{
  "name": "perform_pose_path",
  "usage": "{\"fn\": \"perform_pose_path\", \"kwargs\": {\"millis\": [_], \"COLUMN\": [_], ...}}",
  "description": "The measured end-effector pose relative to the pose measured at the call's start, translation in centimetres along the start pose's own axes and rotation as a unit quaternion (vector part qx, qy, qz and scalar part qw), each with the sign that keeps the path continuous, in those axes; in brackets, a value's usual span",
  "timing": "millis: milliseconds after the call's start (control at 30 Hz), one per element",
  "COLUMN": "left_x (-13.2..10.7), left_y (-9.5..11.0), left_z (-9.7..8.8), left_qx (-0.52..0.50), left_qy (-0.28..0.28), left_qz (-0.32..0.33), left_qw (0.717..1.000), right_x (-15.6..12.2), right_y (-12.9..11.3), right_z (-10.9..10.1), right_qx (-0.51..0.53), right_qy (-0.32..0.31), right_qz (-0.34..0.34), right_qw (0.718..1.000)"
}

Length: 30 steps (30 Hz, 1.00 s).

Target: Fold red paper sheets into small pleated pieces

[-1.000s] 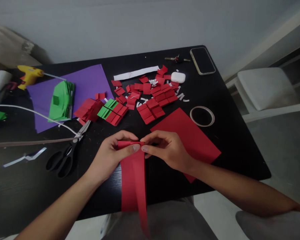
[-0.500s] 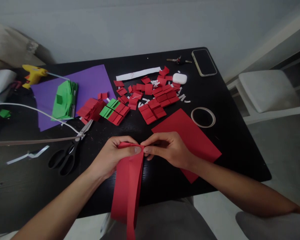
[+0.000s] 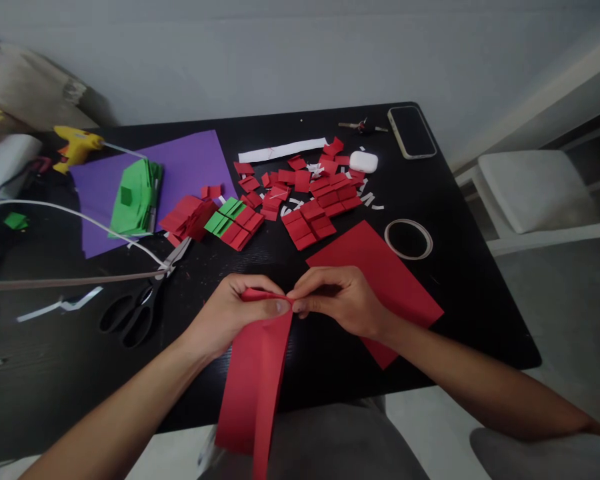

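Observation:
A long red paper [image 3: 247,387], folded lengthwise, hangs from my hands over the table's front edge. My left hand [image 3: 235,313] is closed on its upper end, thumb pressed flat on top. At the paper's top right corner, the thumb and forefinger of my right hand [image 3: 340,300] pinch the edge close to my left thumb. Under and beyond my right hand lies a flat red sheet [image 3: 370,267]. Folded red paper pieces [image 3: 309,225] and a green-and-red folded piece [image 3: 235,223] lie just past my hands.
Black-handled scissors [image 3: 143,303] lie left, near a white cable [image 3: 85,205]. Behind are a purple sheet [image 3: 193,157], green papers [image 3: 133,200] and a yellow glue gun [image 3: 75,147]. A tape ring [image 3: 429,250], white case [image 3: 363,161] and phone [image 3: 412,132] are right.
Both hands stay pinched at the paper's top edge and have shifted very slightly right in view. The hanging paper's lower end has swung a little left. The whole view has moved slightly.

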State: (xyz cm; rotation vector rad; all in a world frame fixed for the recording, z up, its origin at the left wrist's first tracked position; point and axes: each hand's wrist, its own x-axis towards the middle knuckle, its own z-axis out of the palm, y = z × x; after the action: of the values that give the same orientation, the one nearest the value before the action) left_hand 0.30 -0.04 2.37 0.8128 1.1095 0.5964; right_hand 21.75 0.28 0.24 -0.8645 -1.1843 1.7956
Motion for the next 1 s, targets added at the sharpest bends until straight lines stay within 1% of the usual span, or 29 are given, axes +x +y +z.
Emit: {"fn": "perform_pose_path", "kwargs": {"millis": [133, 267, 500, 667, 833, 1000], "left_x": [-0.08, -0.09, 0.01, 0.05, 0.03, 0.17], "left_y": [0.13, 0.15, 0.05, 0.06, 0.11, 0.00], "left_z": [0.06, 0.05, 0.08, 0.16, 0.13, -0.09], "left_qx": [0.007, 0.008, 0.003, 0.008, 0.018, 0.015], "left_qy": [-0.009, -0.008, -0.017, -0.010, -0.005, 0.008], "left_qz": [0.006, 0.004, 0.012, 0.009, 0.015, 0.027], "left_qw": [1.000, 1.000, 1.000, 1.000, 1.000, 0.999], "right_x": [0.00, 0.02, 0.06, 0.03, 0.02, -0.13], "right_y": [-0.14, -0.10, 0.00, -0.04, -0.07, 0.08], "right_z": [-0.01, 0.03, -0.13, -0.15, -0.13, 0.19], "right_qx": [-0.010, -0.009, -0.012, -0.020, -0.018, 0.028], "right_qy": [-0.008, 0.002, -0.007, -0.006, 0.000, -0.008], "right_qz": [-0.002, 0.006, -0.010, -0.005, 0.011, 0.062], "right_qw": [1.000, 1.000, 1.000, 1.000, 1.000, 0.998]}}
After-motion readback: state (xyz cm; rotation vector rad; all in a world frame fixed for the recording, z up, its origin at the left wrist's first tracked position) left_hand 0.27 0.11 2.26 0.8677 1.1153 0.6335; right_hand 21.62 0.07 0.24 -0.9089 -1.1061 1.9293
